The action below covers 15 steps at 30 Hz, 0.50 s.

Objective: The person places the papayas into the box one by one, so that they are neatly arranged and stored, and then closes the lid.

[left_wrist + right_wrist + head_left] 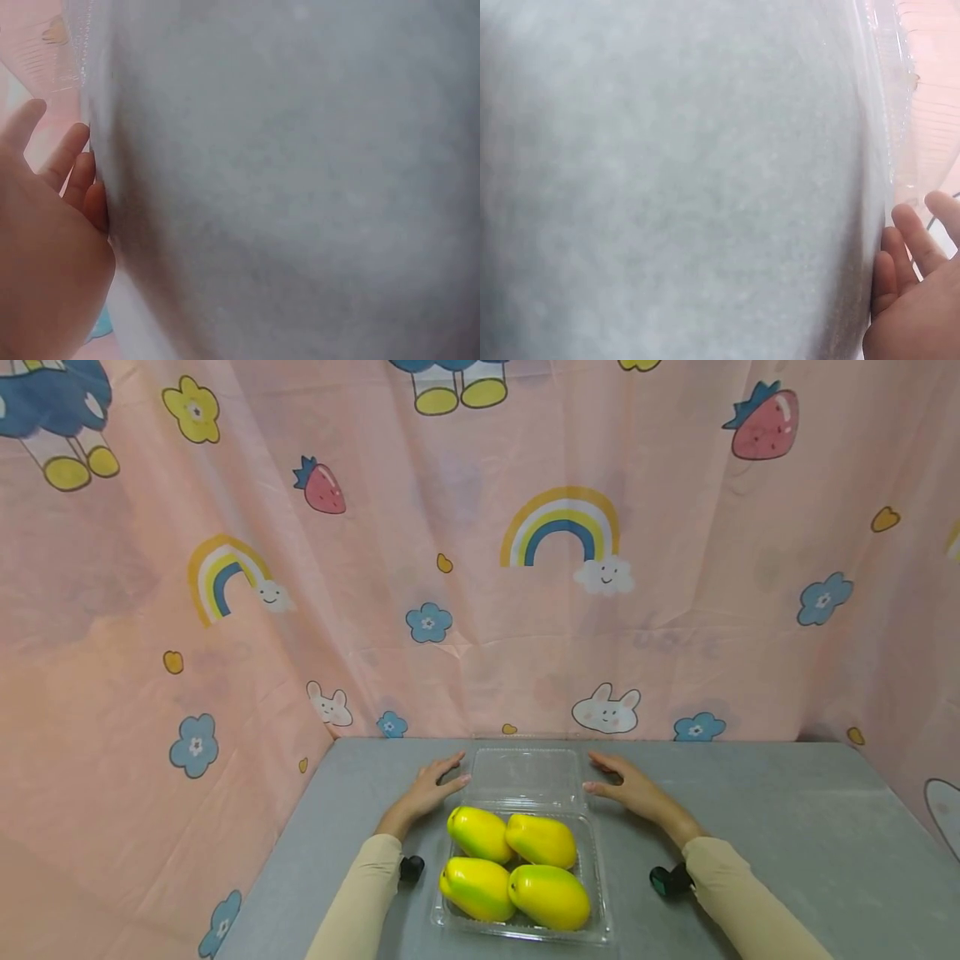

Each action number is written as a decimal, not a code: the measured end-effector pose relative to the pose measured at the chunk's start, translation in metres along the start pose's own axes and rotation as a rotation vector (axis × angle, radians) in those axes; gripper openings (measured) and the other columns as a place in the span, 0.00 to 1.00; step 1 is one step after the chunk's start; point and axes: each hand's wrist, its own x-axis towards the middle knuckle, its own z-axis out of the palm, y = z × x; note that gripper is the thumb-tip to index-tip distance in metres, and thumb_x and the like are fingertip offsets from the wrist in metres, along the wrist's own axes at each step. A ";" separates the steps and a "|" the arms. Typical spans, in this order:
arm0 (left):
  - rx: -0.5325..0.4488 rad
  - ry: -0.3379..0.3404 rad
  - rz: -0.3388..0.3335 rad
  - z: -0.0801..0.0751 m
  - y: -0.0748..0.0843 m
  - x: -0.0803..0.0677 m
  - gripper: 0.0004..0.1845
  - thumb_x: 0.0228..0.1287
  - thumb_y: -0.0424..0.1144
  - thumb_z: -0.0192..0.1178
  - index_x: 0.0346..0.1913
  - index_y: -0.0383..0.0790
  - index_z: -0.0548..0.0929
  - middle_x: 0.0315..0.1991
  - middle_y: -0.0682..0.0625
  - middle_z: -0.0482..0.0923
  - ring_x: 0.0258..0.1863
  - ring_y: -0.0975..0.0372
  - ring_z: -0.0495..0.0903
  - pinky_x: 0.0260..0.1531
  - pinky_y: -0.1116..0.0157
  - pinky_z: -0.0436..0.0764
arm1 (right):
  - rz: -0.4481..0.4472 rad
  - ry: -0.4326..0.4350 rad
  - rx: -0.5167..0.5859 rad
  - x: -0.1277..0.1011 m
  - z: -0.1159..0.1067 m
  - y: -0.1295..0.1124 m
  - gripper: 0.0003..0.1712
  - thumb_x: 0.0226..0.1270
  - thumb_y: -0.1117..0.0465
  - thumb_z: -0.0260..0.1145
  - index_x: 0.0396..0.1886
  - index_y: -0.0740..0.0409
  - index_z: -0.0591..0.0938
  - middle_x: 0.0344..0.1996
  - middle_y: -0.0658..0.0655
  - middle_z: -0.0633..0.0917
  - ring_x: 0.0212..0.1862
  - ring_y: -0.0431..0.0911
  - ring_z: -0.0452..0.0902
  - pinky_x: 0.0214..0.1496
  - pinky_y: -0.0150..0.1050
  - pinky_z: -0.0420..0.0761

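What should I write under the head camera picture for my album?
Two hands rest beside an open clear box holding four yellow-green mangoes.

Both hands flat on grey table (pixel 787 827), flanking open lid (pixel 525 777) of clear clamshell box (pixel 600 910); four yellow-green fruits (pixel 517 877) inside.

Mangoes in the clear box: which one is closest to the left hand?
The back-left mango, at the lid end of the clear box. It lies just below the left hand; the other three sit farther right or nearer the person.
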 end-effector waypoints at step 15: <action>-0.058 0.002 0.006 -0.003 0.008 0.008 0.38 0.67 0.62 0.56 0.77 0.61 0.58 0.74 0.45 0.64 0.76 0.43 0.52 0.72 0.36 0.56 | 0.090 0.000 0.044 0.004 -0.004 -0.007 0.46 0.69 0.44 0.64 0.78 0.58 0.56 0.74 0.70 0.64 0.72 0.66 0.61 0.71 0.69 0.63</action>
